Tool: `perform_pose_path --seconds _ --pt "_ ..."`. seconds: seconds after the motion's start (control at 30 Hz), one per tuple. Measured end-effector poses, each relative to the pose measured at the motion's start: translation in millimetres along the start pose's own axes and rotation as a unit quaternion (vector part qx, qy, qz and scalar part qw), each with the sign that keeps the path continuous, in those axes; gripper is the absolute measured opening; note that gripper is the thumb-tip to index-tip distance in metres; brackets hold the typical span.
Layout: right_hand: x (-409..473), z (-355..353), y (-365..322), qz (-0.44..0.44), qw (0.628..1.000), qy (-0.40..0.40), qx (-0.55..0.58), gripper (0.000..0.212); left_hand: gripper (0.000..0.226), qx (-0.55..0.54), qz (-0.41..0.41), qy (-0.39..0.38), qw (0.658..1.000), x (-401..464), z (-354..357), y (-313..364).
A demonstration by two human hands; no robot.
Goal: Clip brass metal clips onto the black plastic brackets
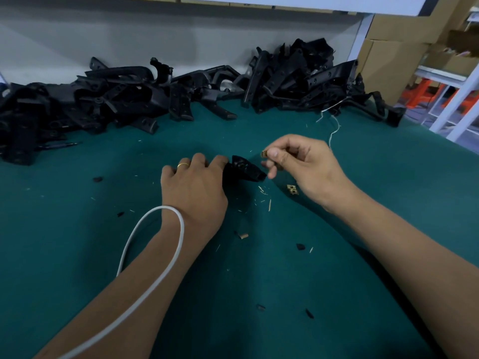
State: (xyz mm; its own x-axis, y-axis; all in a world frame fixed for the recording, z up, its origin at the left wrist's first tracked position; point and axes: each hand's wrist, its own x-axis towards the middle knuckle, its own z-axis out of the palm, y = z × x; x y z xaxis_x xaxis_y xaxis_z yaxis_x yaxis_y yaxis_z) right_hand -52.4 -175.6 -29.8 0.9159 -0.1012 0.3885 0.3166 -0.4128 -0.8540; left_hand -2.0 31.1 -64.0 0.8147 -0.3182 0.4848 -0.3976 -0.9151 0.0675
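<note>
our left hand [193, 181] grips a black bracket [245, 168] on the green worktop [77, 229], while our right hand [298, 167] pinches a brass clip [264, 153] just above it. held so lightly, the clip could twist or slip off before seating.

On a green-covered table [77, 255], the left hand [193, 187] grips a black plastic bracket [245, 168], whose free end points right. Just right of it, the right hand [300, 164] pinches a brass clip [264, 153] between thumb and forefinger, close above the bracket's end. Another brass clip [292, 189] lies on the cloth beneath that hand. A heap of black brackets [155, 94] spreads along the far edge. A white cable [145, 255] loops over the left forearm.
</note>
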Motion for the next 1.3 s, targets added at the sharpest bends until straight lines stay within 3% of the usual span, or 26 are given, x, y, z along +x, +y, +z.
perform_pose_path --seconds 0.2,0.37,0.5,1.3 --pt "-2 8 -1 -0.015 0.999 -0.005 -0.042 0.006 0.05 0.002 0.002 0.003 1.0 0 -2 0" --pt "-5 9 -9 -0.115 0.973 0.003 -0.201 0.005 0.049 0.004 0.002 0.003 1.0 0 -3 1" --pt "-5 16 -14 -0.143 0.959 0.004 -0.246 0.005 0.048 0.006 0.003 0.001 1.0 0 -3 1" --pt "-5 23 -9 -0.149 0.961 0.022 -0.231 0.006 0.054 -0.017 0.003 0.002 1.0 1 -2 0"
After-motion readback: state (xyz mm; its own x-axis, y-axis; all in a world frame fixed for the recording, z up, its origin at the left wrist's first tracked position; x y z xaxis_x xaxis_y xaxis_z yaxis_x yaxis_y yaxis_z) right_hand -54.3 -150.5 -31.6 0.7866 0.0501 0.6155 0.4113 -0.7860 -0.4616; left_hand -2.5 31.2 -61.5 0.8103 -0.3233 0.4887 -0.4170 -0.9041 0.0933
